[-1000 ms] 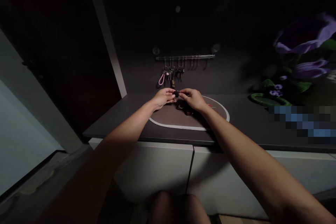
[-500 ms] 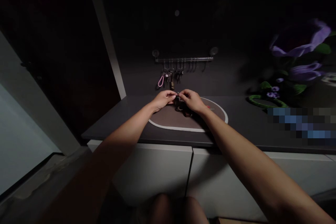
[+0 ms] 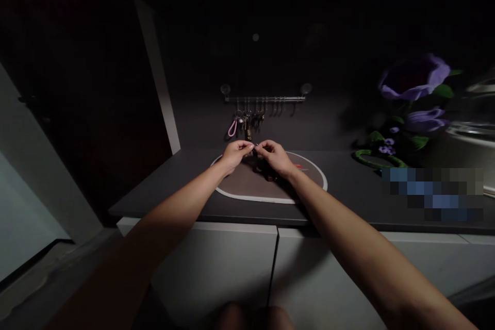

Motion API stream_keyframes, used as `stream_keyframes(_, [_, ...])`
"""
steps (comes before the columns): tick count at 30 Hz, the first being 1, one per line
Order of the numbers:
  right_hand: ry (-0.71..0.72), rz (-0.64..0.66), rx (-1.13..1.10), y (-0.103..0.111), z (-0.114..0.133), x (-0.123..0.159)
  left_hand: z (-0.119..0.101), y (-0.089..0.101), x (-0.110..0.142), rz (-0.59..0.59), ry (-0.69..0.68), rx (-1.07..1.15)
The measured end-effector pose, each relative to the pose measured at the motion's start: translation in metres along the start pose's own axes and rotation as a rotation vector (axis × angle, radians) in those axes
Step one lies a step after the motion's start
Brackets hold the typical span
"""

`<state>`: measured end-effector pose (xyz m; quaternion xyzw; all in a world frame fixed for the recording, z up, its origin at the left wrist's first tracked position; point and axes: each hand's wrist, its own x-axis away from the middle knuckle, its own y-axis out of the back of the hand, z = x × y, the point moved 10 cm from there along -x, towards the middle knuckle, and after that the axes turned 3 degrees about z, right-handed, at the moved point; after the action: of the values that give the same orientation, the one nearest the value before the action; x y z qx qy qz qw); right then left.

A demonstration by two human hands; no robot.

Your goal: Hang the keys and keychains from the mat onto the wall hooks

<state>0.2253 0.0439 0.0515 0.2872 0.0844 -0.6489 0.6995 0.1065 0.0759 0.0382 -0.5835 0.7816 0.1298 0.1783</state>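
Observation:
My left hand and my right hand meet fingertip to fingertip over an oval brown mat with a white rim on a dark countertop. Both pinch a small dark bunch of keys that hangs between them down to the mat. The light is dim, so the details of the keys are hard to make out. On the wall behind the hands is a hook rail, and several key bunches, one with a pink loop, hang from it.
Purple artificial flowers with green leaves stand at the right on the dark countertop. White cabinet doors lie below the counter edge. A white door frame rises at the left. A blurred patch covers part of the right counter.
Both hands have stayed together on the small dark thing, fingers shifting slightly. My head has tilted, so the whole scene sits a little lower and further left in view.

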Motion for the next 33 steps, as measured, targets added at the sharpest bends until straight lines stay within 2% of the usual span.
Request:
stream_keyframes(4, [-0.008,-0.041,-0.113,0.002,-0.003,-0.001,0.004,-0.002,0.000,-0.024,0.008,0.057])
stream_keyframes(8, [-0.013,-0.102,-0.158,0.008,-0.006,-0.001,0.001,-0.004,0.001,-0.018,-0.015,0.017])
stream_keyframes(12, [-0.007,-0.125,-0.238,0.010,-0.006,-0.001,-0.007,-0.006,0.003,-0.011,-0.073,-0.108])
stream_keyframes(16, [-0.053,-0.215,-0.358,0.020,-0.009,-0.008,-0.015,-0.006,0.005,-0.028,-0.150,-0.287])
stream_keyframes(25, [-0.213,-0.417,-0.489,0.050,-0.002,-0.042,-0.031,-0.014,0.009,-0.033,-0.340,-0.740])
stream_keyframes(33, [-0.248,-0.513,-0.466,0.063,-0.004,-0.078,-0.027,-0.006,0.005,-0.066,-0.321,-0.762])
